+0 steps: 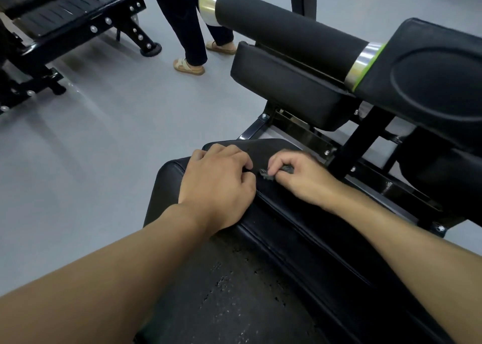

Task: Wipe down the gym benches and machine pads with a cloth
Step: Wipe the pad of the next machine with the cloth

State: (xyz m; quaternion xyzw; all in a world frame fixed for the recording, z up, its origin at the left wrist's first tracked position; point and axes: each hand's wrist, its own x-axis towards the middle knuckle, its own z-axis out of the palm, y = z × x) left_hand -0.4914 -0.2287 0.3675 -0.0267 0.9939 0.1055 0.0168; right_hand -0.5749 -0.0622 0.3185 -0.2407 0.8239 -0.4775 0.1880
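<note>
Right hand (300,179) pinches a small dark grey wad (266,174) between thumb and curled fingers, and it is too small to tell whether it is a cloth. The wad sits just above the black pad (300,239), right at the seam that runs across it. Left hand (219,184) is just to the left of the wad, resting on the same pad. Its fingers are curled under at the seam and the tips are hidden, so I cannot tell if it grips anything.

The pad's near part is worn, with pale flecks where the cover has flaked. Beyond the hands, far and to the right, a second pad (287,88) sits under a black foam roller (287,30) with chrome ends. Far left stands another black machine (65,12) on the grey floor (104,161). Beside it, a person in dark trousers (182,30) and sandals stands on that floor.
</note>
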